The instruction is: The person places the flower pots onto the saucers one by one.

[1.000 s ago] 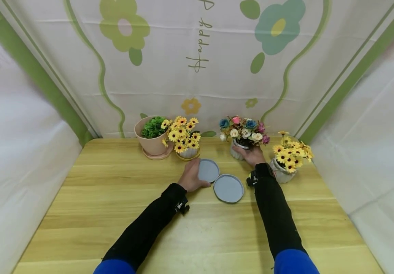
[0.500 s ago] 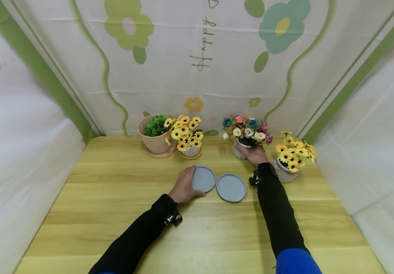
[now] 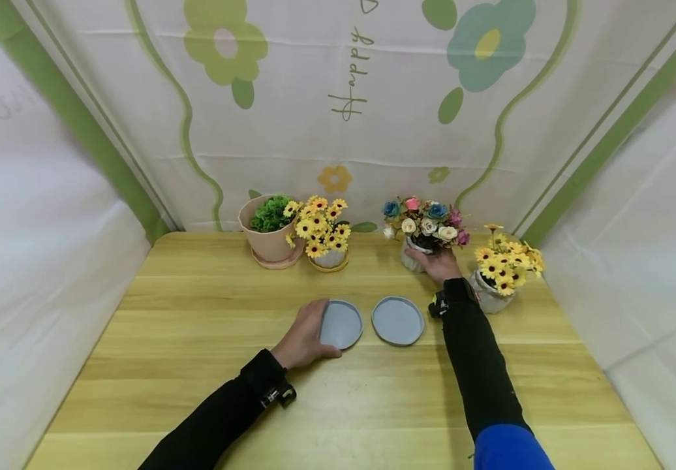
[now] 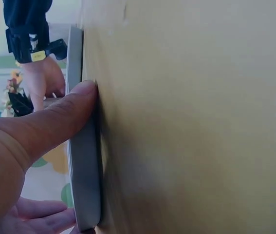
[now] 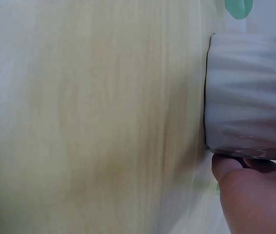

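Observation:
My left hand [image 3: 305, 336] grips a round grey-blue saucer [image 3: 342, 325] by its left side, low over the wooden table. In the left wrist view the thumb lies along the rim of the saucer [image 4: 85, 180] and the other fingers are at its far side. A second saucer of the same kind [image 3: 398, 320] lies just to the right, a small gap apart. Farther back, my right hand [image 3: 440, 264] holds a ribbed grey flower pot [image 3: 411, 256] with mixed artificial roses [image 3: 427, 225]. The right wrist view shows fingers on both sides of the pot [image 5: 249, 92], its base at the tabletop.
At the back left stand a pink pot [image 3: 270, 243] with a green plant and a pot of yellow daisies [image 3: 320, 228], each on its saucer. Another daisy pot [image 3: 493, 290] stands beside my right forearm. A patterned cloth [image 3: 291, 130] hangs behind the table [image 3: 397, 405].
My left hand has drawn its saucer leftward and toward me, away from the other saucer. My right hand stays on the rose pot. The view has shifted slightly.

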`<state>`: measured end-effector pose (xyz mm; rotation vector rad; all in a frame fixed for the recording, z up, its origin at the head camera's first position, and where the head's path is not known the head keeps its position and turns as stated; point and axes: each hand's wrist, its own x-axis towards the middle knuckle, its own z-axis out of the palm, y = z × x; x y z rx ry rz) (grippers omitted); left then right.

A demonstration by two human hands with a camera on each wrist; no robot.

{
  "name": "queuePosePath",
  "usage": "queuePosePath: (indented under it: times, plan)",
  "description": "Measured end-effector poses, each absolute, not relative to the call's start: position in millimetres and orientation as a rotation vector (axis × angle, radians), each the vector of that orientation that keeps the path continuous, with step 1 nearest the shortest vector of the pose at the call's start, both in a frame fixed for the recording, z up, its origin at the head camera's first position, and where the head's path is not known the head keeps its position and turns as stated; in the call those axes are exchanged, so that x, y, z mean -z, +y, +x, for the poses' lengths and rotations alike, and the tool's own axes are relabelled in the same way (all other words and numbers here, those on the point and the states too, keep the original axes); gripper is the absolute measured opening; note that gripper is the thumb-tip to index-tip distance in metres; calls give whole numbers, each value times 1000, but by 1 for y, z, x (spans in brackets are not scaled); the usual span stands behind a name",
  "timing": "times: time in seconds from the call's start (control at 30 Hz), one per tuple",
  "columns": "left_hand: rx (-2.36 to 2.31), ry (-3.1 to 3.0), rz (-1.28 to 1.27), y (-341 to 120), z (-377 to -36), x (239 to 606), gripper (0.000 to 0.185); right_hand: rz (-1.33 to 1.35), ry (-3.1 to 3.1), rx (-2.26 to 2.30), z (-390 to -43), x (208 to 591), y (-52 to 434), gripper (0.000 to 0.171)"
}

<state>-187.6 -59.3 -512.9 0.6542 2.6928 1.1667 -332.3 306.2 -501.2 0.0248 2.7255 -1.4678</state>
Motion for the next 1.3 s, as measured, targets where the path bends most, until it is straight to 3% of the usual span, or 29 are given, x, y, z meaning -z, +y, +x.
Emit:
queuePosePath:
  times: [0.43, 1.3]
  plan:
    - [-1228, 2600, 639, -80, -153, 512, 112, 24, 2654, 1371, -321, 489, 304, 103]
    - [-1259, 2630, 631, -75, -157, 514, 115, -149, 2573, 1131, -288, 476, 258, 105]
